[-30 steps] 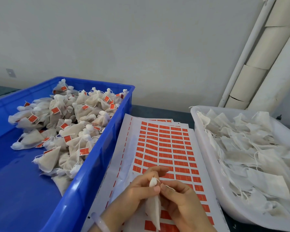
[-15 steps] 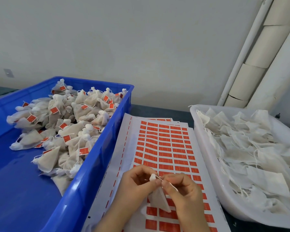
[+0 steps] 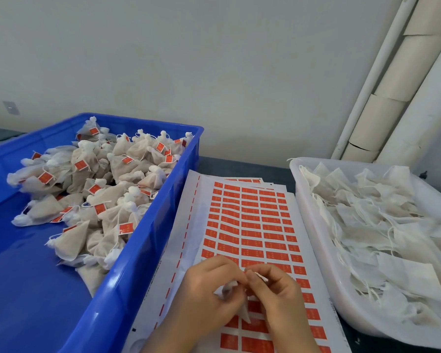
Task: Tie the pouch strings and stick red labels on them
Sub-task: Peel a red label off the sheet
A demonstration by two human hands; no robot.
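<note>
— What surface is the work laid on?
— A dark table top (image 3: 242,167) is seen, set against a plain grey wall (image 3: 214,59).

— What is found nearest the camera?
— Both hands are held low over the label sheet (image 3: 201,200). The pouch (image 3: 245,311) is gripped by the left hand (image 3: 209,289), whose fingers are curled round its gathered neck. The pouch's pointed lower end hangs between the two hands. The string (image 3: 261,276) is pinched between the thumb and forefinger of the right hand (image 3: 278,294). The other fingers are curled under, and a short end of string sticks out to the right.

— And beneath them?
— The sheet is spread flat, and rows of red labels (image 3: 250,226) are carried on it. The edges of further sheets are shown at its far end.

— What is placed at the sides?
— A blue crate (image 3: 137,263) is set just beside the sheet on the left, and tied pouches (image 3: 107,200) bearing red labels are heaped in its far half. A white tub (image 3: 313,233) is set on the right and is filled with flat, untied pouches (image 3: 392,238) and loose strings.

— What is seen farthest off?
— A white pipe (image 3: 376,72) and cardboard tubes (image 3: 390,108) are leaned in the right corner. A small wall plate (image 3: 11,107) is fixed at the left.
</note>
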